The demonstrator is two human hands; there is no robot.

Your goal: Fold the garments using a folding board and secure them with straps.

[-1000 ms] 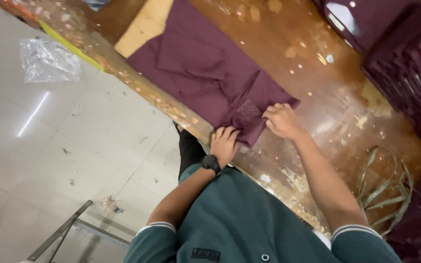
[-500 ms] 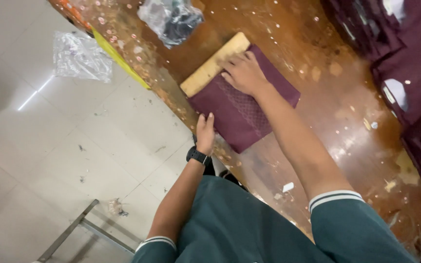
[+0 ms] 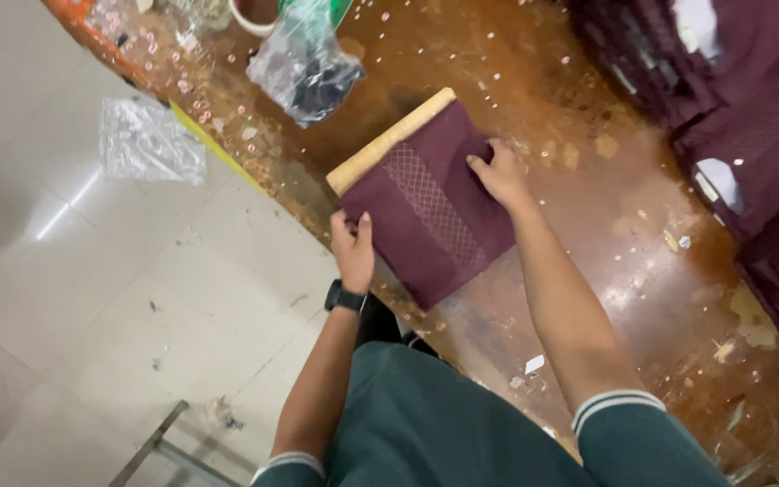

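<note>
Both hands flat, open on folded maroon garment (image 3: 439,216) on bench (image 3: 606,271): left hand (image 3: 353,248) near-left edge, right hand (image 3: 498,173) far-right.

Count taken from the head view. Hands: two, left hand (image 3: 353,248) and right hand (image 3: 500,174). Folded maroon garment (image 3: 435,212) on the table: one. Wooden board (image 3: 391,141) beneath it: one. Wristwatch (image 3: 345,297): one. Clear plastic bags: two, one bag on the table (image 3: 304,68) far, one bag on the floor (image 3: 148,142) left. Maroon garment stack (image 3: 750,117), right: individual pieces cannot be counted.
</note>
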